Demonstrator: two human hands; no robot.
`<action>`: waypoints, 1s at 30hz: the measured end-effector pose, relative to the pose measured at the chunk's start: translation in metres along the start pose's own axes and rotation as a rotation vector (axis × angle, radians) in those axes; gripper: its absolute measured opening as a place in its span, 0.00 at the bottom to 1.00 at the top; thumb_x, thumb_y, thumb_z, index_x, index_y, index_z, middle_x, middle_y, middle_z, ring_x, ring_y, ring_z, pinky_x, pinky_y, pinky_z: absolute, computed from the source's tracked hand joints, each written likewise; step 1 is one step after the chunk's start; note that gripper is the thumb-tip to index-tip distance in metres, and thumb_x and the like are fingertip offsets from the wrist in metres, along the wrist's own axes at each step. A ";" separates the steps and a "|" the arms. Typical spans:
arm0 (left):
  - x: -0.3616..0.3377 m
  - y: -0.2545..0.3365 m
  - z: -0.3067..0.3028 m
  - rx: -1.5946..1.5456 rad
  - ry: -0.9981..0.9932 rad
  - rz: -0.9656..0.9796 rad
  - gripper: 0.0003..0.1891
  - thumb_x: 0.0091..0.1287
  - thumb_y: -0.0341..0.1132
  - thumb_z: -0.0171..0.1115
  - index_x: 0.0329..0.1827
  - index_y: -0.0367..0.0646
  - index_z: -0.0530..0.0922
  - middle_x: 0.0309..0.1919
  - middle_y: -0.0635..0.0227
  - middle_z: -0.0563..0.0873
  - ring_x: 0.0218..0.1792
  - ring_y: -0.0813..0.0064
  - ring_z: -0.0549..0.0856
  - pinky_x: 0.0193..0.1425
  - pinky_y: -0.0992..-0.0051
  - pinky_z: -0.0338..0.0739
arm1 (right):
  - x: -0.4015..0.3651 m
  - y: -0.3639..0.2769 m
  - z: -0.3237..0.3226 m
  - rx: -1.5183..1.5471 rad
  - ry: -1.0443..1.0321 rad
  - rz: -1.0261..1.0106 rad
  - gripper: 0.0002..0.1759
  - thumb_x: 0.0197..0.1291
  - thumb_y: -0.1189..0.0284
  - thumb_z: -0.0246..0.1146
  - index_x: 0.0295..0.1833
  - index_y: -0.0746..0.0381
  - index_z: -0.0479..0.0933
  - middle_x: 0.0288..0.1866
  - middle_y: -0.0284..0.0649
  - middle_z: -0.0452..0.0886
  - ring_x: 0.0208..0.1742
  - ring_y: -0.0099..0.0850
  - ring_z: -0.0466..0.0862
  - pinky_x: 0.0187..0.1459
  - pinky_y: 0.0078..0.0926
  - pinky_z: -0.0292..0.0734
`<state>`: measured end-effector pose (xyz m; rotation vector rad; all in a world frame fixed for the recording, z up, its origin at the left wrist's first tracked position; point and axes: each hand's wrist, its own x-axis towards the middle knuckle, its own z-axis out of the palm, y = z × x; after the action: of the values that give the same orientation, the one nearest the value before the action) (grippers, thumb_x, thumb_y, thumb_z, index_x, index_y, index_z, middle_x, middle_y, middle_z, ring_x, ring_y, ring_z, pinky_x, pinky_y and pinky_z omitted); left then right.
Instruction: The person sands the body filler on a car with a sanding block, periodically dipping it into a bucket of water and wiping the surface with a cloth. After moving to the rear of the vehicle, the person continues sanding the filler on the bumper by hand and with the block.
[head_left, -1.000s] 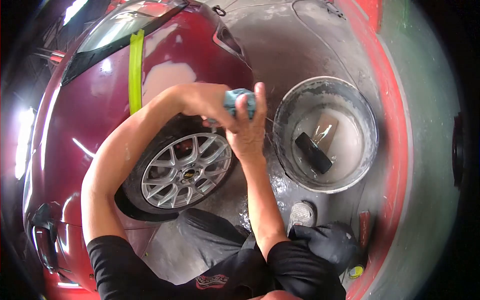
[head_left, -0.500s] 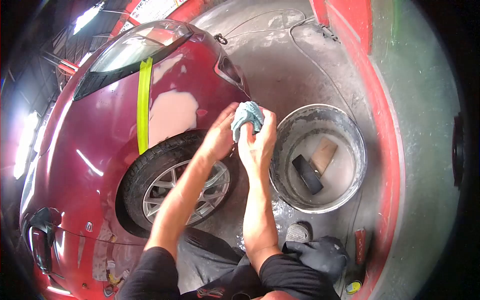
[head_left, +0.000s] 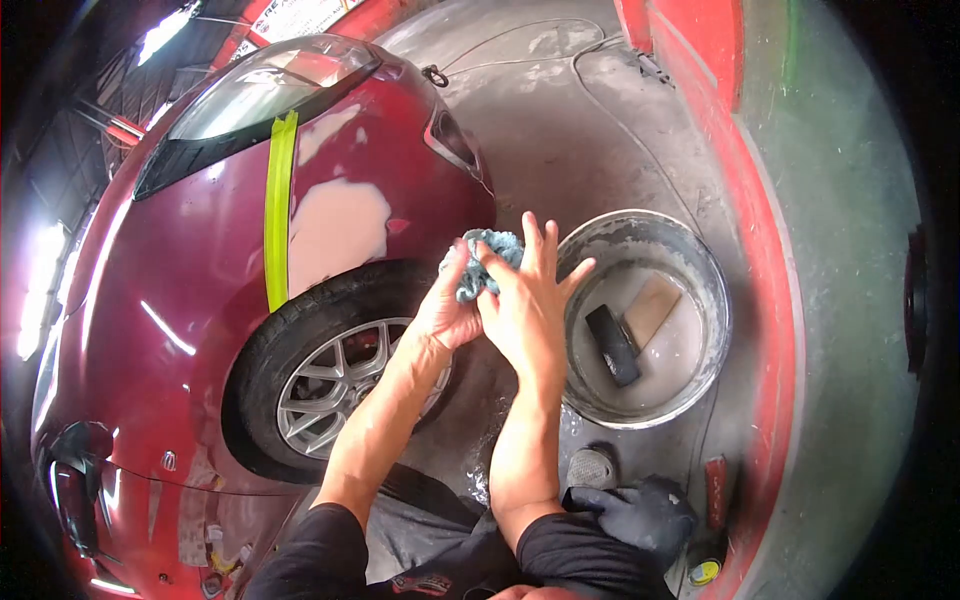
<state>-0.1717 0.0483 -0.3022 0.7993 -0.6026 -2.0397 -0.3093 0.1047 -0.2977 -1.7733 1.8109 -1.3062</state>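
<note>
A crumpled light-blue cloth is between my two hands, in front of the car's wheel. My left hand is closed around its left side, thumb up. On the cloth's right side, my right hand pinches it with thumb and index finger, while the other fingers spread out toward the bucket. The dark red car stands to the left. A pale sanded patch shows on its rear panel above the tire, beside a strip of yellow-green tape.
On the right stands a round bucket with cloudy water, a black block and a tan block. A hose runs over the floor. A red-handled tool and a can lie near the red-edged wall.
Both hands have come down slightly with the cloth. My right hand's outer fingers have spread apart, and my left hand has turned thumb-up. The view has shifted a little.
</note>
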 end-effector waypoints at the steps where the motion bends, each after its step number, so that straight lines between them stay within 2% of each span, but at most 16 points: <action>1: 0.003 0.003 -0.007 0.034 0.005 0.017 0.27 0.74 0.49 0.74 0.71 0.45 0.80 0.65 0.57 0.87 0.66 0.55 0.86 0.74 0.54 0.81 | -0.001 0.008 0.001 0.107 -0.006 -0.026 0.37 0.59 0.65 0.74 0.77 0.43 0.78 0.88 0.57 0.56 0.89 0.63 0.53 0.77 0.91 0.39; 4: 0.011 0.011 0.001 -0.365 -0.327 -0.123 0.26 0.72 0.43 0.74 0.69 0.41 0.79 0.56 0.59 0.88 0.61 0.57 0.87 0.68 0.56 0.86 | 0.006 0.032 0.028 0.920 0.253 -0.053 0.39 0.70 0.55 0.71 0.83 0.56 0.71 0.85 0.52 0.64 0.84 0.51 0.66 0.84 0.64 0.56; 5: 0.006 0.011 0.021 -0.218 -0.402 -0.091 0.27 0.70 0.43 0.74 0.68 0.39 0.79 0.60 0.55 0.87 0.62 0.53 0.88 0.66 0.49 0.87 | 0.007 0.030 0.045 1.471 0.210 0.070 0.44 0.72 0.43 0.62 0.83 0.60 0.68 0.81 0.48 0.70 0.80 0.46 0.71 0.81 0.54 0.64; 6: -0.002 0.004 0.052 -0.193 -0.198 -0.012 0.29 0.69 0.42 0.75 0.68 0.37 0.79 0.64 0.52 0.86 0.63 0.50 0.87 0.67 0.44 0.85 | 0.008 0.028 0.062 2.025 0.262 0.226 0.52 0.74 0.30 0.53 0.83 0.64 0.65 0.77 0.43 0.76 0.75 0.40 0.76 0.78 0.45 0.71; 8: 0.003 -0.014 0.058 -0.179 -0.213 0.055 0.28 0.69 0.38 0.74 0.69 0.36 0.78 0.70 0.49 0.83 0.68 0.50 0.85 0.72 0.45 0.82 | 0.015 0.029 0.082 2.704 0.181 -0.164 0.49 0.76 0.30 0.48 0.79 0.63 0.69 0.75 0.43 0.77 0.73 0.39 0.78 0.78 0.46 0.72; 9: 0.002 -0.017 0.053 -0.494 -0.227 -0.075 0.29 0.67 0.31 0.73 0.71 0.35 0.76 0.62 0.54 0.86 0.61 0.58 0.87 0.68 0.52 0.84 | 0.012 0.035 0.089 2.591 0.080 -0.089 0.44 0.78 0.32 0.47 0.76 0.59 0.72 0.70 0.41 0.80 0.71 0.38 0.79 0.79 0.45 0.71; 10: 0.003 -0.030 0.058 -0.865 -0.231 -0.194 0.27 0.66 0.25 0.72 0.68 0.33 0.77 0.48 0.63 0.86 0.48 0.69 0.87 0.53 0.63 0.88 | 0.010 0.035 0.088 2.679 0.095 -0.202 0.44 0.80 0.34 0.47 0.77 0.64 0.71 0.72 0.49 0.79 0.73 0.46 0.78 0.79 0.49 0.70; 12: 0.005 -0.051 0.074 -0.993 -0.494 -0.380 0.19 0.72 0.30 0.68 0.65 0.37 0.79 0.44 0.71 0.84 0.46 0.76 0.84 0.49 0.75 0.84 | 0.005 0.032 0.075 2.711 0.160 -0.272 0.44 0.82 0.38 0.47 0.78 0.69 0.69 0.74 0.57 0.78 0.73 0.54 0.77 0.79 0.52 0.70; 14: -0.001 -0.068 0.089 -1.098 -0.556 -0.463 0.23 0.71 0.33 0.71 0.67 0.35 0.77 0.43 0.70 0.81 0.43 0.78 0.81 0.48 0.74 0.83 | 0.002 0.018 0.049 2.632 0.237 -0.177 0.42 0.83 0.40 0.48 0.78 0.68 0.69 0.73 0.58 0.79 0.73 0.55 0.77 0.78 0.51 0.72; 18: -0.010 -0.059 0.091 -0.872 -0.346 -0.737 0.21 0.74 0.37 0.71 0.61 0.32 0.77 0.44 0.66 0.82 0.36 0.77 0.82 0.33 0.78 0.78 | 0.009 0.045 0.039 2.620 0.145 -0.271 0.26 0.76 0.42 0.62 0.52 0.55 0.73 0.49 0.38 0.75 0.58 0.39 0.75 0.62 0.45 0.77; 20: -0.007 -0.045 0.074 -0.450 -0.293 -0.704 0.14 0.72 0.37 0.71 0.52 0.36 0.81 0.36 0.68 0.82 0.30 0.79 0.80 0.29 0.77 0.75 | 0.011 0.060 0.037 2.491 0.100 -0.288 0.25 0.74 0.42 0.66 0.44 0.53 0.72 0.42 0.32 0.72 0.51 0.34 0.76 0.57 0.45 0.77; 22: -0.007 -0.026 0.064 -0.001 -0.122 -0.709 0.09 0.69 0.35 0.72 0.43 0.39 0.83 0.28 0.70 0.82 0.21 0.80 0.78 0.24 0.77 0.71 | 0.000 0.060 0.025 2.216 0.139 -0.062 0.22 0.73 0.47 0.68 0.44 0.53 0.73 0.42 0.33 0.73 0.49 0.34 0.77 0.56 0.44 0.78; 24: -0.004 -0.006 0.073 0.399 -0.207 -0.728 0.06 0.68 0.33 0.72 0.38 0.41 0.83 0.24 0.71 0.82 0.21 0.80 0.78 0.23 0.78 0.69 | 0.003 0.059 -0.015 1.703 0.128 0.195 0.15 0.67 0.65 0.72 0.38 0.64 0.77 0.36 0.42 0.83 0.38 0.34 0.86 0.43 0.37 0.85; 26: 0.002 0.008 0.092 0.847 -0.068 -0.753 0.06 0.65 0.33 0.73 0.32 0.45 0.82 0.22 0.75 0.80 0.19 0.84 0.75 0.20 0.81 0.64 | 0.006 0.044 -0.022 1.453 0.254 0.316 0.12 0.65 0.71 0.74 0.36 0.65 0.78 0.34 0.39 0.83 0.34 0.29 0.84 0.41 0.33 0.82; 29: 0.026 0.016 0.100 1.160 -0.130 -0.733 0.11 0.59 0.34 0.76 0.26 0.48 0.78 0.19 0.78 0.74 0.16 0.87 0.68 0.17 0.78 0.54 | 0.019 0.047 -0.012 1.207 0.384 0.454 0.13 0.63 0.73 0.75 0.35 0.67 0.77 0.30 0.36 0.83 0.31 0.26 0.81 0.38 0.31 0.79; 30: 0.042 0.017 0.090 1.279 -0.149 -0.751 0.10 0.59 0.36 0.75 0.28 0.42 0.82 0.21 0.74 0.79 0.18 0.79 0.73 0.20 0.73 0.66 | 0.023 0.049 -0.011 1.124 0.410 0.440 0.13 0.63 0.73 0.75 0.34 0.67 0.77 0.29 0.36 0.82 0.31 0.26 0.80 0.38 0.31 0.78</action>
<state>-0.2462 0.0155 -0.2429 1.7913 -2.0157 -2.2065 -0.3534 0.0799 -0.3200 -0.5097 1.0598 -1.9678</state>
